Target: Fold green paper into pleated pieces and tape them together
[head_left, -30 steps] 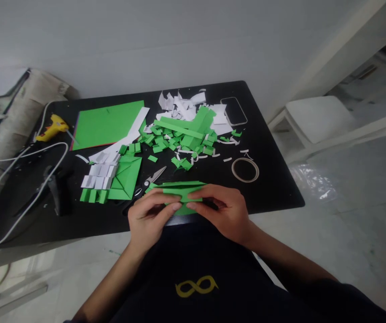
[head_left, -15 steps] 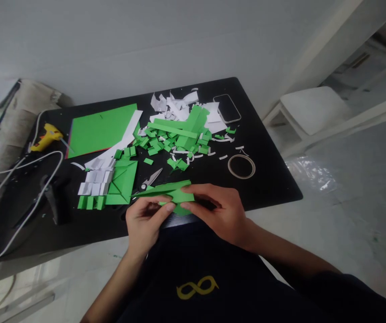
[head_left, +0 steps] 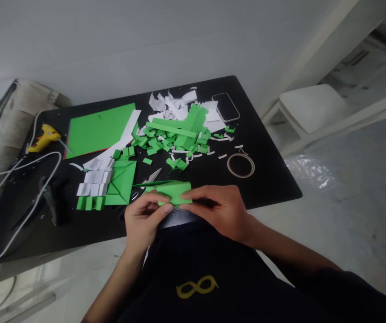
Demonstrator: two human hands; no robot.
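Note:
A folded piece of green paper (head_left: 175,190) is held between both hands just above the table's front edge. My left hand (head_left: 145,214) pinches its lower left part between thumb and fingers. On the right side, my right hand (head_left: 218,206) grips it with the thumb below and the fingers on top. Behind the paper lie scissors (head_left: 151,176), their handles partly hidden. Left of my hands, a folded green paper piece (head_left: 125,181) rests on the table, with rows of small white folded strips (head_left: 95,177) and green ones at its left side.
A heap of green cut pieces (head_left: 179,134) and white paper scraps (head_left: 174,105) covers the table's middle. A yellow glue gun (head_left: 45,137) with a white cable lies left, beside green sheets (head_left: 100,130). A tape roll (head_left: 240,166) and a phone (head_left: 226,107) are right.
The green paper has tilted in my hands, so more of its flat front face shows and its lower flap shows less. Both hands keep hold, with only slight finger shifts.

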